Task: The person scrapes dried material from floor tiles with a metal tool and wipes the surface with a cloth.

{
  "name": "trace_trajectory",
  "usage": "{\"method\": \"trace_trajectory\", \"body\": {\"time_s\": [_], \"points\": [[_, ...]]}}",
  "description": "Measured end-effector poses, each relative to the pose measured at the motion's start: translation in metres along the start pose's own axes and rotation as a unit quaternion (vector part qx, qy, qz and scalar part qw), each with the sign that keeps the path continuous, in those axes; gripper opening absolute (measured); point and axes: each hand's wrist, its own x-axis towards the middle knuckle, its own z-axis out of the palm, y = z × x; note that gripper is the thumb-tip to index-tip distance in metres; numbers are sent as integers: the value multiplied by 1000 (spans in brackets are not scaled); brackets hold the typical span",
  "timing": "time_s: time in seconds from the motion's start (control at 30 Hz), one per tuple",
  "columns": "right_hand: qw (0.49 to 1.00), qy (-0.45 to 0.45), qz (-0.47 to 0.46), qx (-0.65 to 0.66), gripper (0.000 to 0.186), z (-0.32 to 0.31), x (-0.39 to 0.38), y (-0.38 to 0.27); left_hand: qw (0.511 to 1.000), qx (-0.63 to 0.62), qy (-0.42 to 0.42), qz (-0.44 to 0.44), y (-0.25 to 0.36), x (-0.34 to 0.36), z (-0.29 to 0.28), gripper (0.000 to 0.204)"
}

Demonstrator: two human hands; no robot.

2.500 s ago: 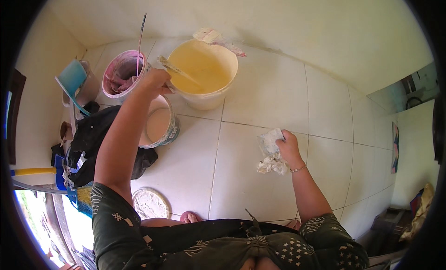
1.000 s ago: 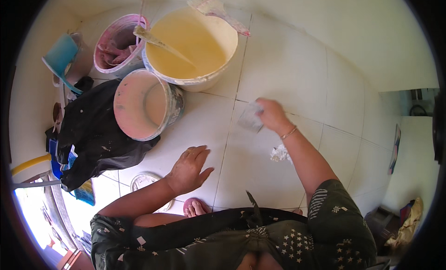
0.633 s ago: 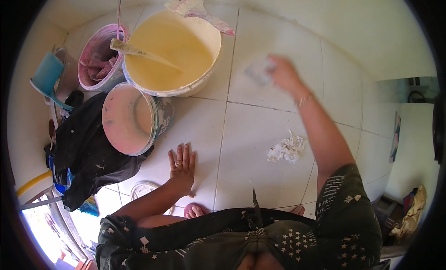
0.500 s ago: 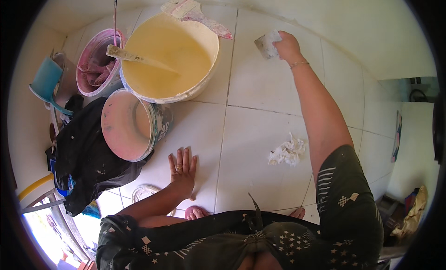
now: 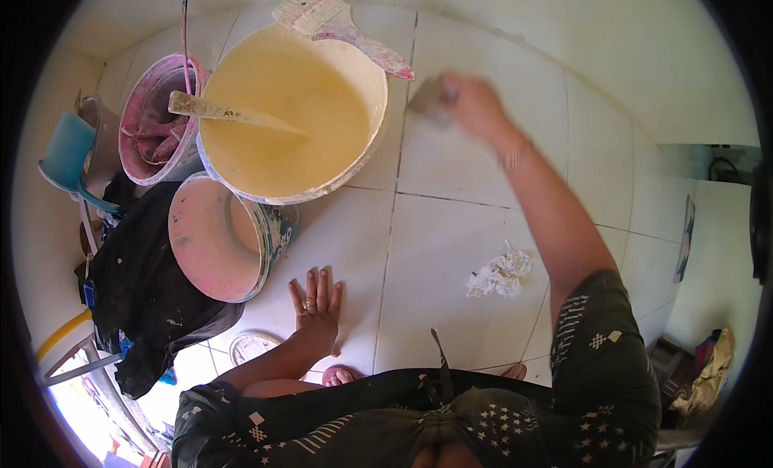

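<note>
My right hand [image 5: 477, 110] is reached out over the tiled floor, fingers closed on a flat, greyish scraper [image 5: 431, 103]. Both are smeared by motion. To their left stands a large tub [image 5: 377, 122] of pale yellow liquid. A stick [image 5: 233, 112] leans in the liquid, and a wide paintbrush [image 5: 342, 29] lies across the tub's far rim. Flat on the tiles, fingers apart, my left hand [image 5: 317, 307] bears down and holds nothing. Nearest to it is a tipped bucket [image 5: 211, 247], pinkish inside. A crumpled white paper wad [image 5: 501, 273] lies below my right forearm.
A pink-stained bucket [image 5: 138, 166] stands beyond the tub's left side. Farther left are a blue dipper [image 5: 68, 142] and black plastic sheeting [image 5: 145, 267]. A round lid [image 5: 251, 345] lies near my left forearm. The wall [image 5: 612, 65] meets the floor along the far side.
My right hand has moved left and slightly nearer with the scraper, toward the tub. My left hand stays planted on the floor. The whole view has shifted slightly.
</note>
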Motion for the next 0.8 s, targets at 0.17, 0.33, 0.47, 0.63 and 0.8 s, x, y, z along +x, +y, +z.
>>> {"method": "trace_trajectory", "body": {"time_s": [0.17, 0.33, 0.47, 0.63, 0.8], "points": [[991, 110, -24, -77, 18, 25, 84, 55, 1000, -9, 11, 13, 0, 6, -3, 125], [962, -214, -155, -62, 19, 75, -30, -29, 999, -33, 26, 3, -8, 3, 5, 126], [998, -16, -42, 49, 22, 38, -29, 7, 998, -43, 30, 22, -2, 3, 9, 127], [991, -125, -41, -19, 17, 69, -59, -24, 999, -50, -2, 17, -5, 1, 1, 124], [919, -354, -148, 87, 22, 109, -233, -82, 997, -50, 47, 21, -5, 1, 9, 132]]}}
